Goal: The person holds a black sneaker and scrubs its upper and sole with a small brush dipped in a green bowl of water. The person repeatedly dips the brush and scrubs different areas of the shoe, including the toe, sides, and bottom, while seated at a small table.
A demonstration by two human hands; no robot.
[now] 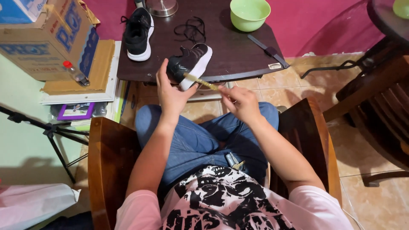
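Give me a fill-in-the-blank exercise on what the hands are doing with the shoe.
1. The left hand holds a black ____ with a white sole.
2. The right hand holds a thin ____ whose head touches the sole.
3. The second shoe stands on the dark ____.
4. The bowl on the table is ____ in colour.

Missing words: shoe; brush; table; green
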